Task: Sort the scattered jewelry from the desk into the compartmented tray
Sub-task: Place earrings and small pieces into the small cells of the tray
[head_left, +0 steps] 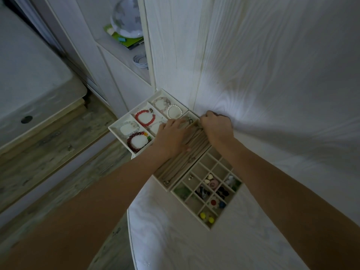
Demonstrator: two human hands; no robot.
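a necklace seems to be in the course of being laid into the slotted tray [175,172], where the left hand [172,136] lies flat and the right hand [217,125] is curled at the far end, its hold unclear; straightening along a slot is called for next.

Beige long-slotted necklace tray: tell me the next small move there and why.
Probably lower the chain into a slot. Both hands are over the far end of the beige long-slotted necklace tray: the left hand lies flat on its ridges, and the right hand is curled at the far corner, seemingly pinching something hidden.
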